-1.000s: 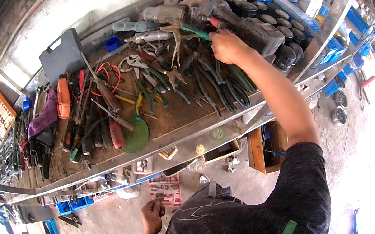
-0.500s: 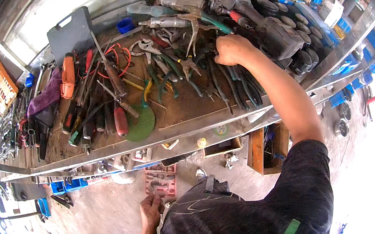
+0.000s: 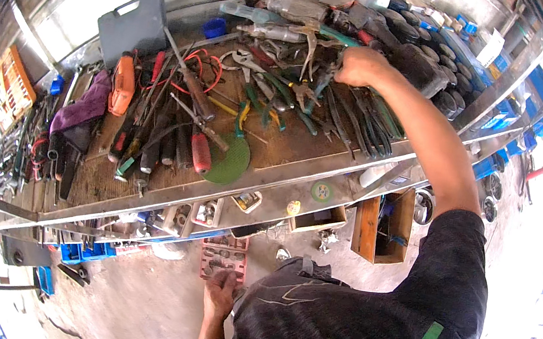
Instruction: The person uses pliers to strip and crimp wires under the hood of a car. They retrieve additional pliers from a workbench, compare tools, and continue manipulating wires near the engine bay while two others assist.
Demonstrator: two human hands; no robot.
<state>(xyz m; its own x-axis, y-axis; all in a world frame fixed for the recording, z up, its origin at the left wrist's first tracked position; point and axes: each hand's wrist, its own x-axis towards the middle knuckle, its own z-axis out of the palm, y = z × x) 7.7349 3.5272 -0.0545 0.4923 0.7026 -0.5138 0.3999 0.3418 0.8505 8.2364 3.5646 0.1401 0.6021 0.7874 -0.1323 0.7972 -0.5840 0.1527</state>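
My right hand point(image 3: 362, 68) reaches over the tool-covered shelf point(image 3: 266, 158), its fingers closed low among the tools. What they grip is hidden under the hand. Just left of it lie locking pliers point(image 3: 310, 53) and a teal handle point(image 3: 339, 37). Several dark-handled pliers point(image 3: 342, 120) fan out below it toward the shelf's front edge. Slip-joint pliers point(image 3: 248, 62) and yellow-jawed pliers point(image 3: 304, 94) rest farther left. Down by my body, my left hand point(image 3: 219, 294) is closed, its fingertips bunched; anything in them is too small to name. Behind it on the floor lies a red tool case point(image 3: 224, 260).
Left on the shelf are screwdrivers with a red handle point(image 3: 201, 153), a green disc point(image 3: 227, 161), an orange tool point(image 3: 123, 85), a purple cloth point(image 3: 83, 101) and a grey case point(image 3: 131, 28). Power tools point(image 3: 405, 56) crowd the back right. A wooden box point(image 3: 366, 228) stands below the metal shelf edge point(image 3: 212, 196).
The whole view has shifted, so the shelf's things appear farther right. My right hand stays closed among the pliers, beside the locking pliers. My left hand stays low near the red case.
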